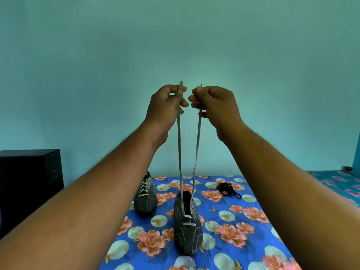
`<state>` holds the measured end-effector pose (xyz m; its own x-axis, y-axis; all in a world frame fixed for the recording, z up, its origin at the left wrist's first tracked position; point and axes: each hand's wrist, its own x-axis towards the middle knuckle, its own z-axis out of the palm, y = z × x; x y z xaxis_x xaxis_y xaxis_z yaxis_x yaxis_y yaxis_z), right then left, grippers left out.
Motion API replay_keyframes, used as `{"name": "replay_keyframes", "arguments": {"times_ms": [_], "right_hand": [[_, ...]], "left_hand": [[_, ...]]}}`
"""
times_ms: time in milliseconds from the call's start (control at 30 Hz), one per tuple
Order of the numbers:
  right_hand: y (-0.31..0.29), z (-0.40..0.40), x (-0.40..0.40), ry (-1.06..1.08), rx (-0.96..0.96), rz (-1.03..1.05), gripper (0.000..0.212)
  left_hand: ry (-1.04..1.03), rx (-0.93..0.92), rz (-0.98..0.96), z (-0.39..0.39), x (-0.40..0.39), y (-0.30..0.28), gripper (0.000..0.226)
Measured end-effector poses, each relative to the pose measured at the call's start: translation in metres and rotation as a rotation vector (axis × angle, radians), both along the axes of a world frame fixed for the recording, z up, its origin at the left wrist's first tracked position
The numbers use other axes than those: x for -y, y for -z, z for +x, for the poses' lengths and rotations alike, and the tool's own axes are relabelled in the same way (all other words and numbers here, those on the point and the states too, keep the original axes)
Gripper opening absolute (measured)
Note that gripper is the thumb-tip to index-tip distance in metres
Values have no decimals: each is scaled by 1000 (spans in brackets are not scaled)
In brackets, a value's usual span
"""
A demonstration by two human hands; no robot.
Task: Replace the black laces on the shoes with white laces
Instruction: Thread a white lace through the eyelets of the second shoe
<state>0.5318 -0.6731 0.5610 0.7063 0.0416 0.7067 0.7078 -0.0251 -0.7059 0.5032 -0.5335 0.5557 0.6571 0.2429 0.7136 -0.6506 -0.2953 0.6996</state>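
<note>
A grey striped shoe (pixel 187 227) stands on the flowered blue cloth, toe toward me, with a white lace (pixel 179 152) threaded through its lowest eyelets. Both lace ends run straight up from the shoe. My left hand (pixel 165 106) pinches the left end high in the air, and my right hand (pixel 214 106) pinches the right end level with it; the tips stick out above my fingers. A second grey shoe (pixel 145 197), laced in white, lies behind and to the left. A heap of black laces (pixel 228 189) lies at the back right.
The blue flowered cloth (pixel 243 221) covers the work surface. A black box-like object (pixel 29 184) stands at the left against the teal wall. Another patterned surface (pixel 342 184) lies to the far right.
</note>
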Motion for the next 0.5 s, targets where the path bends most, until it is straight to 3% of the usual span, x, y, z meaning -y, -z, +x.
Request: {"name": "replay_keyframes", "arguments": {"times_ms": [200, 500], "right_hand": [[75, 31, 8, 212, 132, -369, 23], [209, 62, 22, 125, -180, -680, 48]], "left_hand": [[8, -156, -5, 28, -21, 73, 22], [-29, -435, 1, 53, -45, 208, 13]]}}
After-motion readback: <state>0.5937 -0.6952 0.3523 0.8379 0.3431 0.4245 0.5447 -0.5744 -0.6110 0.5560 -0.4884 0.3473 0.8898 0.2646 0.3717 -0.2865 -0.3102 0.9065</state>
